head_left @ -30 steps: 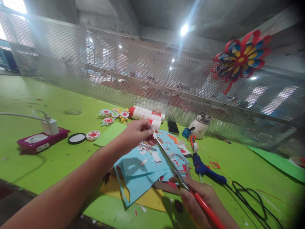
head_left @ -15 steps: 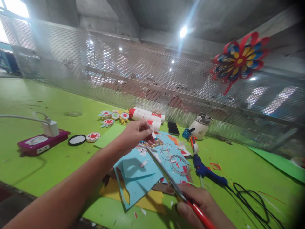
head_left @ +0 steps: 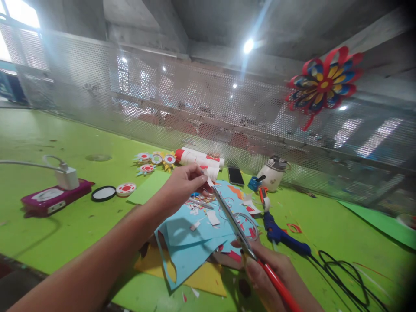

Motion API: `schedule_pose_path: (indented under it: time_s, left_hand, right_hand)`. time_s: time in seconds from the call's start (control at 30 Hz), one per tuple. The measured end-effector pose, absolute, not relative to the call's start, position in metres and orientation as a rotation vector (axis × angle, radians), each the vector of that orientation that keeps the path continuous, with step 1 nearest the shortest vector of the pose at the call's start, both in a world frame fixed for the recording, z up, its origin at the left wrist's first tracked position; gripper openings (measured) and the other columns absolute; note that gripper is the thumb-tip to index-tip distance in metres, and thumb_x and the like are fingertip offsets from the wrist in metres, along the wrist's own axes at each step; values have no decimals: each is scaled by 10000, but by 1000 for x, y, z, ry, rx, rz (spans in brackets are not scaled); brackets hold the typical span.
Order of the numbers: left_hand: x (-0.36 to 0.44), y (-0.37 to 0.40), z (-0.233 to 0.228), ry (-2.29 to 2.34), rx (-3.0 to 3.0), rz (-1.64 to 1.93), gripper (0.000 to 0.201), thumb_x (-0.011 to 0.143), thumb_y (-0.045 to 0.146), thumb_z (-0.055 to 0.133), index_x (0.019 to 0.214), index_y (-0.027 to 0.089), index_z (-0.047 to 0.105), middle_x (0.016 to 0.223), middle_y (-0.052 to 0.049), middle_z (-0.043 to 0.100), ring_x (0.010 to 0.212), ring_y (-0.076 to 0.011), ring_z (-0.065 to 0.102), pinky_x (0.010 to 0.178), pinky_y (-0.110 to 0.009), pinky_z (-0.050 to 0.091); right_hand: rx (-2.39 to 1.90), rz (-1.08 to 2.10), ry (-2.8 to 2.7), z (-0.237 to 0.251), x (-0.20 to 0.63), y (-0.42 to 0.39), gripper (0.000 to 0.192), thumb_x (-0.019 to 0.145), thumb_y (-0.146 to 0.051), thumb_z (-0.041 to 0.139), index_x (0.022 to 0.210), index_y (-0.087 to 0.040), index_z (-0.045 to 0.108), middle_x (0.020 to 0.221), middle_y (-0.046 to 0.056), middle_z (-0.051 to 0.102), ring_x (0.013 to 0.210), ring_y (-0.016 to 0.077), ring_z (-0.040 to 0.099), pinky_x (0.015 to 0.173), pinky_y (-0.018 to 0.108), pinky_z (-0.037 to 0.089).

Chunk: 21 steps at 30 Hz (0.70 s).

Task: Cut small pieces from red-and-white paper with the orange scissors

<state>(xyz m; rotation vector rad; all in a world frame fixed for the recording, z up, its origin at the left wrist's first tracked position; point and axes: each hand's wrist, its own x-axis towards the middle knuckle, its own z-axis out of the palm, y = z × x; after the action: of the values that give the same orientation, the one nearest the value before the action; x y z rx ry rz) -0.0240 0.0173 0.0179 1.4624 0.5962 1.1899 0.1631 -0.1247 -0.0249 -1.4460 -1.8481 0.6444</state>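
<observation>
My left hand (head_left: 191, 181) pinches a small strip of white paper (head_left: 209, 181) between thumb and fingertips. In my right hand (head_left: 271, 273) is a pair of scissors (head_left: 234, 227) with red handles, fingers wrapped round them. The blade tips touch or nearly touch the lower end of the strip; whether they are cutting cannot be made out. Beneath both hands lie light blue paper sheets (head_left: 191, 236), strewn with small paper scraps (head_left: 212, 217). A clear tape-like ring (head_left: 251, 227) sits partly behind the scissors.
Right of the sheets lies a blue glue gun (head_left: 286, 240) with a looped black cord. Behind are a phone (head_left: 235, 176), a jug (head_left: 272, 173) and paper rolls (head_left: 201, 160). At left stand a purple power strip (head_left: 58, 197) and decorated discs (head_left: 126, 189). A perforated screen (head_left: 201, 104) borders the table.
The scissors' tips have moved up and right to the end of the white strip, and the blades look closer together. A white scrap shows more plainly on the blue sheet. My left hand has hardly moved.
</observation>
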Motion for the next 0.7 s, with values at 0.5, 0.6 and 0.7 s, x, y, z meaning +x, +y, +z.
schedule_pose_path:
  time_s: [0.5, 0.6, 0.7]
  left_hand:
    - [-18, 10, 16, 636, 1455, 1187, 154, 781, 187, 579, 659, 155, 490, 640, -30, 650, 576, -115, 622, 615, -270, 505]
    - [-17, 10, 16, 648, 1446, 1197, 150, 779, 173, 574, 654, 158, 492, 638, -30, 650, 576, -117, 621, 617, -273, 507]
    - [-16, 9, 15, 639, 1430, 1198, 152, 775, 169, 573, 647, 165, 491, 623, -20, 642, 568, -115, 616, 624, -280, 509]
  right_hand:
    - [-1445, 752, -1772, -26, 161, -126, 552, 861, -622, 351, 979, -151, 613, 544, -58, 333, 450, 107, 325, 435, 233, 277]
    - [-1471, 726, -1768, -27, 161, -126, 573, 852, -636, 352, 979, -147, 623, 552, -46, 378, 451, 110, 369, 447, 230, 329]
    - [-1506, 701, -1761, -28, 161, -127, 581, 849, -637, 352, 1011, -150, 623, 544, -33, 439, 454, 121, 418, 452, 233, 362]
